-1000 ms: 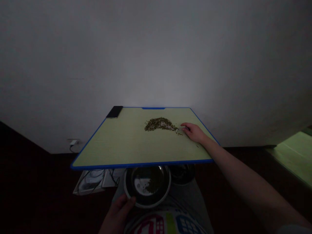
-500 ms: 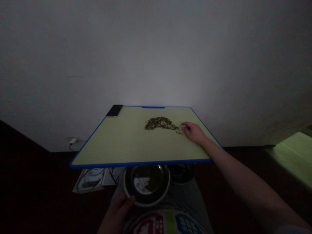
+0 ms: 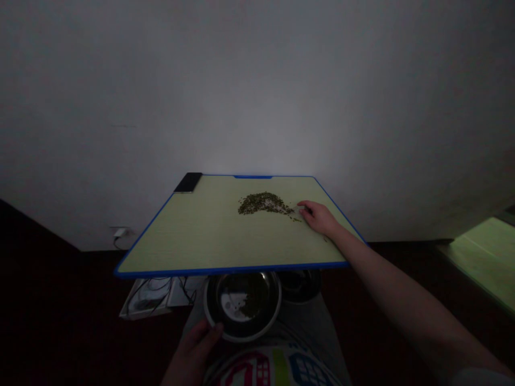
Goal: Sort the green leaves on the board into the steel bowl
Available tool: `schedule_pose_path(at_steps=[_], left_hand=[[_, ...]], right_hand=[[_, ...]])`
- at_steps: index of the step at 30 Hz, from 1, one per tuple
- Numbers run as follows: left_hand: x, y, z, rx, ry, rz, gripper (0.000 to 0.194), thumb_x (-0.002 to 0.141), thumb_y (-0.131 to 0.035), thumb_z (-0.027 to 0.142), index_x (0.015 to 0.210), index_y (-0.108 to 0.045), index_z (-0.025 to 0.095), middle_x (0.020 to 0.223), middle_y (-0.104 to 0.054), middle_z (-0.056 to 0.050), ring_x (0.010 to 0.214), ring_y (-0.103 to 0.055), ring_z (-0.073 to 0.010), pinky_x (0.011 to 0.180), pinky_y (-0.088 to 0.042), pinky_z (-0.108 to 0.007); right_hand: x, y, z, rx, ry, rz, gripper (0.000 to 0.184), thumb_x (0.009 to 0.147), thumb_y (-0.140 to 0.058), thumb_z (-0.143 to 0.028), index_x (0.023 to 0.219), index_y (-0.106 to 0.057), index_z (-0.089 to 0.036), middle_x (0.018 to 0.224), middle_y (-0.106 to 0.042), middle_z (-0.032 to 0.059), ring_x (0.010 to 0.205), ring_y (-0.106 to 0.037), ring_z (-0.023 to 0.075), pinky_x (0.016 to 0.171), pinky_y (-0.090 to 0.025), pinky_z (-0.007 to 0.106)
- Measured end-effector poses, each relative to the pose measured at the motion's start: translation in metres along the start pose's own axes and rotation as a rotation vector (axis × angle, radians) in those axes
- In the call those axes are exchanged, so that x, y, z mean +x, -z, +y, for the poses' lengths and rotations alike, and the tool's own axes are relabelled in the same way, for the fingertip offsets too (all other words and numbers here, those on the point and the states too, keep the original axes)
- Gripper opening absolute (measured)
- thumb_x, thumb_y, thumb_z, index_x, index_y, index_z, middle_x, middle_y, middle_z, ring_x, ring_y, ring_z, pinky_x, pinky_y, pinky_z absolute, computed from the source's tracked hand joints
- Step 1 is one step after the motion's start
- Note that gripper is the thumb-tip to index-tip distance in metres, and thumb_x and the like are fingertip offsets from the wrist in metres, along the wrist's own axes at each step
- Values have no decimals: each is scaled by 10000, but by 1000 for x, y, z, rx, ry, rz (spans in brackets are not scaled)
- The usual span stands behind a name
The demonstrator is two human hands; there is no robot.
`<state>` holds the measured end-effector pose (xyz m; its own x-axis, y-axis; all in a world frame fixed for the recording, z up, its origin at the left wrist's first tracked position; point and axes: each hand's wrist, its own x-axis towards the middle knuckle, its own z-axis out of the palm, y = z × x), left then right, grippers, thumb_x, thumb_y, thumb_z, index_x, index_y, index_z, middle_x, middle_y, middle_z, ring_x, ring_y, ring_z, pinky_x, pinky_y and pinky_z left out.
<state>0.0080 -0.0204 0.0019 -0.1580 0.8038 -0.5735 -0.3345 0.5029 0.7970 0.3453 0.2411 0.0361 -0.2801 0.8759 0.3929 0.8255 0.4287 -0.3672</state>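
My left hand (image 3: pixel 199 343) grips the near-left rim of a round metal bowl (image 3: pixel 267 320) that rests on my lap, thumb over the edge. Inside the bowl lies a patch of small dark greenish grains (image 3: pixel 252 303). On the folding table (image 3: pixel 193 236), a crescent-shaped heap of similar small grains (image 3: pixel 261 202) is spread out, with a few strays on its right. My right hand (image 3: pixel 317 216) is beside the heap's right tip, fingers curled and thumb near the index finger. Something pale may be at the fingertips, too small to make out.
A black flat phone-like device (image 3: pixel 188 183) lies on the table's far left corner. Under the table are a second dark bowl (image 3: pixel 301 284) and a white box with cables (image 3: pixel 148 297). A plug (image 3: pixel 119 232) sits in the wall (image 3: pixel 257 96) behind.
My right hand has shifted slightly left toward the heap's tip, its thumb and index finger drawing a little closer. My left hand and the bowl stay in place.
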Motion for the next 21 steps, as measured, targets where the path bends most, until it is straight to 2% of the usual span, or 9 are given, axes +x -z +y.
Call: schedule_pose_path(at_steps=[5, 13, 21], left_hand=[[0, -1, 3, -11, 40, -67, 166, 610, -756, 356, 707, -716, 227, 863, -813, -91, 990, -707, -364, 885, -557, -432], [-2, -3, 4, -7, 39, -76, 213, 628, -750, 344, 780, -716, 199, 863, -813, -90, 960, -722, -331, 881, -556, -399], [-1, -2, 4, -9, 37, -77, 190, 631, -746, 357, 759, -731, 218, 893, -810, -106, 999, -708, -362, 899, -553, -435]], right_hand=[[1, -2, -1, 0, 9, 1, 328, 887, -496, -293, 1130, -655, -141, 763, -659, 62, 655, -551, 164, 676, -406, 281], [3, -3, -3, -20, 7, 13, 331, 886, -500, -284, 1134, -653, -127, 770, -668, 69, 655, -558, 166, 668, -407, 278], [7, -4, -5, -40, 12, 0, 314, 891, -501, -273, 1135, -653, -146, 803, -684, 75, 690, -580, 174, 684, -411, 278]])
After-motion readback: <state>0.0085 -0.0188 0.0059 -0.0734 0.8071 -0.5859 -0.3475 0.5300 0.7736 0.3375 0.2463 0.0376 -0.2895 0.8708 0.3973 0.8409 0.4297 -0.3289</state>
